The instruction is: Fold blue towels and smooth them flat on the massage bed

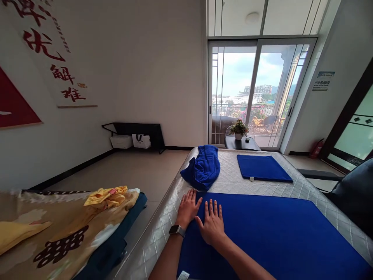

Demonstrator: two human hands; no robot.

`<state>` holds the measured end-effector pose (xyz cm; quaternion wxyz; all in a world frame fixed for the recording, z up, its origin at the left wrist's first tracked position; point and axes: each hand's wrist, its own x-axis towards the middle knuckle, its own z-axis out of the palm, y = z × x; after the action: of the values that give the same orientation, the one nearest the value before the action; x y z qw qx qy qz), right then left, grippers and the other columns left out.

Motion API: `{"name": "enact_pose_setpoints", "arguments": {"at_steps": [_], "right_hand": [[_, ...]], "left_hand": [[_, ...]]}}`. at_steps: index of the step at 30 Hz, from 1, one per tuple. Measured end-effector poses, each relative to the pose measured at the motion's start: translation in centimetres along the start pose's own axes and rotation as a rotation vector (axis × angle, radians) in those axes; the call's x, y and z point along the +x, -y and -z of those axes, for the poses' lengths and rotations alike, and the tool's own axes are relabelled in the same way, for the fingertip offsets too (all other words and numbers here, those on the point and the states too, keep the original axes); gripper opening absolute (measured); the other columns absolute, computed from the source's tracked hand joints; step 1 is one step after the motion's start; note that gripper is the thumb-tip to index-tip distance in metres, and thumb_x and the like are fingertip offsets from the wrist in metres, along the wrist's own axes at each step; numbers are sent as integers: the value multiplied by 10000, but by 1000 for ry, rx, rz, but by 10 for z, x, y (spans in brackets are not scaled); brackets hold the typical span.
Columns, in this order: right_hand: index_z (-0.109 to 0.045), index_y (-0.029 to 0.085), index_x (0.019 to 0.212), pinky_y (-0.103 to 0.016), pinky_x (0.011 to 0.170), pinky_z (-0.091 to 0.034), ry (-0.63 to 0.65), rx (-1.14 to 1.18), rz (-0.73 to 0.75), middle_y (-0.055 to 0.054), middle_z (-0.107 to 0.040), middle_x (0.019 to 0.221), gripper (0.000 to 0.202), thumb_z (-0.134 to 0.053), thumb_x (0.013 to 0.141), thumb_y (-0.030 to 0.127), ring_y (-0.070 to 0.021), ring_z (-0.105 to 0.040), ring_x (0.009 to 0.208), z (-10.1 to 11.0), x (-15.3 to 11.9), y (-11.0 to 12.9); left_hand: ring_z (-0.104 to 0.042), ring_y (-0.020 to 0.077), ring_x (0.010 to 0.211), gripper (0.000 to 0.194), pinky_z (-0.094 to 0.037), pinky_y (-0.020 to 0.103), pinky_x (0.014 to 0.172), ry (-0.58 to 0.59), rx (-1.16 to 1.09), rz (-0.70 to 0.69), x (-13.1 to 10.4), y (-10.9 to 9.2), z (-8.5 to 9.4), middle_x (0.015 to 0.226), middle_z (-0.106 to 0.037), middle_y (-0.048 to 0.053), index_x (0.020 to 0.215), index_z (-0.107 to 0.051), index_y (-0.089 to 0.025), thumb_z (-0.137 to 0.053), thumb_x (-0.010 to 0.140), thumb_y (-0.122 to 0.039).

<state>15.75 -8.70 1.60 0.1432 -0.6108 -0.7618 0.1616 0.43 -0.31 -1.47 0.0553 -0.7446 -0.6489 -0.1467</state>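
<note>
A large blue cloth (271, 233) lies spread flat on the silvery quilted mattress (225, 171). My left hand (188, 209), with a watch on its wrist, rests at the cloth's left edge, fingers extended and holding nothing. Just right of it, my right hand (212, 224) lies palm down on the cloth with fingers spread, also holding nothing. Beyond my hands sits a crumpled blue cloth (203, 168). Farther right is a smaller blue cloth (262, 168), flat and rectangular, with a white tag at its near edge.
At the left stands a bed with patterned bedding (67, 221) and a yellow cloth (106, 196) on it. A potted plant (238, 130) stands on a dark chair (241, 144) past the mattress. A black chair (354, 190) is at the right.
</note>
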Motion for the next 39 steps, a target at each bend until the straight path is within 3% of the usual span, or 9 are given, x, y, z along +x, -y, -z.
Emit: {"name": "enact_pose_setpoints", "arguments": {"at_steps": [6,15,24,33,39], "right_hand": [[-165,121,1623,-545,1245,74,17,-9,-12,-112,-8,1695,865,-72,985,697,-314,84,1557,8,-4,-13],[-129,134,1622,-536,1249,78,42,-81,-88,-85,-6,1700,890,-51,965,729,-302,99,1554,37,-18,-38],[-102,165,1622,-539,1248,89,60,-135,-176,-56,23,1696,911,-40,943,769,-286,113,1551,59,-29,-85],[-86,254,1625,-548,1247,87,43,-168,-195,12,16,1697,802,-72,972,719,-259,106,1554,69,-42,-128],[-83,287,1620,-559,1247,71,47,-211,-240,-9,5,1702,798,-69,965,742,-262,86,1556,79,-50,-150]], "left_hand": [[-330,284,1514,684,-258,498,1238,25,-19,8,0,0,3,1605,-406,171,1551,-412,-96,-249,1054,-536],[-326,299,1514,674,-261,498,1235,16,-49,17,2,0,5,1605,-409,165,1547,-419,-111,-345,1035,-543],[-342,293,1508,666,-254,493,1240,22,-59,19,4,1,6,1603,-417,157,1535,-440,-114,-338,1033,-539],[-370,305,1493,657,-265,504,1238,-2,-52,7,6,4,0,1589,-440,153,1525,-458,-119,-344,1029,-534],[-368,297,1495,657,-267,495,1237,10,-38,1,6,5,3,1590,-440,154,1520,-465,-116,-322,1030,-528]]}}
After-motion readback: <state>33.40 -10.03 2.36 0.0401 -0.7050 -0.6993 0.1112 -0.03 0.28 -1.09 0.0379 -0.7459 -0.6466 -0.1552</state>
